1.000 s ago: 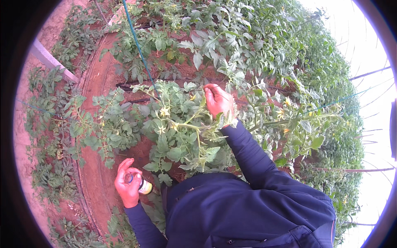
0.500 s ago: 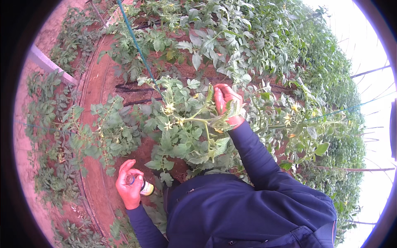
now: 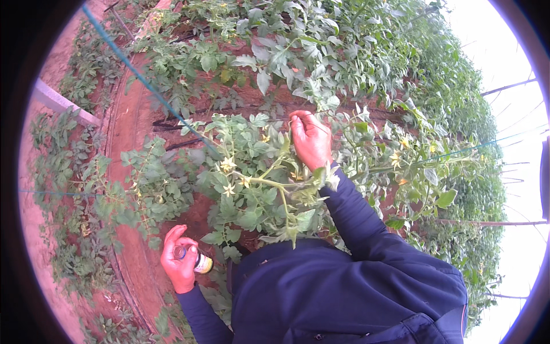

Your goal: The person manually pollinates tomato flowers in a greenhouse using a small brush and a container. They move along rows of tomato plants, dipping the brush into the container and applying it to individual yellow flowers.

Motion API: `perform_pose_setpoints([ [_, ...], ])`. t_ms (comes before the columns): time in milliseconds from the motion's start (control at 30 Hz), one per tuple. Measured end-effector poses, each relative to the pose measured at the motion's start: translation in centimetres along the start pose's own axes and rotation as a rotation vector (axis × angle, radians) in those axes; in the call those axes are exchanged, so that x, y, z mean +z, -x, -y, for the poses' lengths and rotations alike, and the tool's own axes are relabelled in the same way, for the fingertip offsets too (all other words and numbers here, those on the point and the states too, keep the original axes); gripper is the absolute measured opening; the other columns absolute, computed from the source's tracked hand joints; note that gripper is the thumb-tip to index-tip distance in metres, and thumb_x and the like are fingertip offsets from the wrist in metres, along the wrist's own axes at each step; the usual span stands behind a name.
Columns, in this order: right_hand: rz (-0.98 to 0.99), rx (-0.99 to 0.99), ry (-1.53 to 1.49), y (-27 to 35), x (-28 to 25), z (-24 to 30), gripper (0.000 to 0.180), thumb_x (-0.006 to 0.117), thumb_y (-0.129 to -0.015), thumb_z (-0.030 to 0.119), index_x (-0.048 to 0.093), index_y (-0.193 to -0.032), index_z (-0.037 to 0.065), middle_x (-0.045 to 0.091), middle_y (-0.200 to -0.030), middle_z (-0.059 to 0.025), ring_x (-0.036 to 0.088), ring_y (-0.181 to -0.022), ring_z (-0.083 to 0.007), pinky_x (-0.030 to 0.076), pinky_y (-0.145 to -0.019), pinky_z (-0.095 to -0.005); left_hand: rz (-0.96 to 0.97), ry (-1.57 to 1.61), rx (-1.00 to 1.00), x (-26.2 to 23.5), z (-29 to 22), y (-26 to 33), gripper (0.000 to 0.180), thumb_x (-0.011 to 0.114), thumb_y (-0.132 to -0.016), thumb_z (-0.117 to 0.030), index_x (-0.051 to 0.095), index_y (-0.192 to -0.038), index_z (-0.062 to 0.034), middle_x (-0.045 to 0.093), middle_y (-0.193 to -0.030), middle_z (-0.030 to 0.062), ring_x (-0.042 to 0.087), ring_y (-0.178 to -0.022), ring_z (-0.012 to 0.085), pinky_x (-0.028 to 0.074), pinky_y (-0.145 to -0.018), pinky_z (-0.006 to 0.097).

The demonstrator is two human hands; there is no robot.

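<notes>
head view: left hand (image 3: 181, 261) is lower left of the frame, fingers and thumb wrapped round a small labelled bottle (image 3: 203, 264). its neck end points to the upper left of the frame, and i can't tell how full it is or exactly how much it leans. i'd keep that grip snug but relaxed and the mouth as high as you can, well apart from the leaves so nothing knocks it.

right hand (image 3: 313, 140) is just above the middle, thumb and fingertips drawn close together. there's maybe something thin and dark at the tips, but it's too small to say, so no idea if they're really pinching anything. a tomato stem (image 3: 266, 182) bends across the centre, just left of and below that hand, with open yellow tomato flowers (image 3: 228, 164) toward its left end.

imo the trick here is a light touch: those flower stalks look like they'd snap easily, so work with the fingertips only and don't let the wrist or sleeve (image 3: 358, 209) drag through the leaves beside it. also watch the blue twine (image 3: 137, 74) slanting down from the upper left to the plant; bumping it would probably shake the flowers.
</notes>
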State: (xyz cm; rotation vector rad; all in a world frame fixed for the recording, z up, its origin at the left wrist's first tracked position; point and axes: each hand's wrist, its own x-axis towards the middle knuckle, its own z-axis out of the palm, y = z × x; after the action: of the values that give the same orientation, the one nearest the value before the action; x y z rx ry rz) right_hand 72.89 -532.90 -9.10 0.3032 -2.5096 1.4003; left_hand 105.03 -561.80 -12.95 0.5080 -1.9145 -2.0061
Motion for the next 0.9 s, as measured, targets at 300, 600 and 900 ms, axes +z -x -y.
perform_pose_setpoints([
  [300,-0.032,-0.333,0.173,1.5,1.1,-0.4,0.017,0.071,-0.098,0.010,0.072,-0.115,0.006,0.077,-0.097,-0.0199,0.075,-0.087,-0.0417,0.062,-0.076,-0.0477,0.106,-0.056,0.028,0.0,-0.7,-0.8,0.056,0.068,-0.086,-0.004,0.064,-0.141,0.0056,0.062,-0.144,0.0189,0.070,-0.092,0.0202,0.054,-0.093,0.036],
  [600,-0.088,-0.438,0.125,4.2,-6.6,7.4,0.020,0.072,-0.094,0.000,0.069,-0.113,0.005,0.069,-0.088,-0.0108,0.071,-0.076,-0.0323,0.059,-0.067,-0.0399,0.234,-0.016,0.111,1.7,-2.9,-1.9,0.059,0.073,-0.086,-0.012,0.063,-0.142,0.0055,0.058,-0.146,0.0244,0.068,-0.092,0.0224,0.056,-0.089,0.036],
  [900,-0.087,-0.447,-0.128,7.9,-19.2,16.1,0.016,0.061,-0.103,-0.003,0.070,-0.116,-0.004,0.074,-0.101,-0.0168,0.072,-0.079,-0.0244,0.060,-0.071,-0.0368,0.507,-0.126,0.257,7.9,-11.5,-2.8,0.061,0.075,-0.092,-0.026,0.062,-0.144,0.0040,0.056,-0.146,0.0235,0.066,-0.096,0.0240,0.055,-0.091,0.037],
])
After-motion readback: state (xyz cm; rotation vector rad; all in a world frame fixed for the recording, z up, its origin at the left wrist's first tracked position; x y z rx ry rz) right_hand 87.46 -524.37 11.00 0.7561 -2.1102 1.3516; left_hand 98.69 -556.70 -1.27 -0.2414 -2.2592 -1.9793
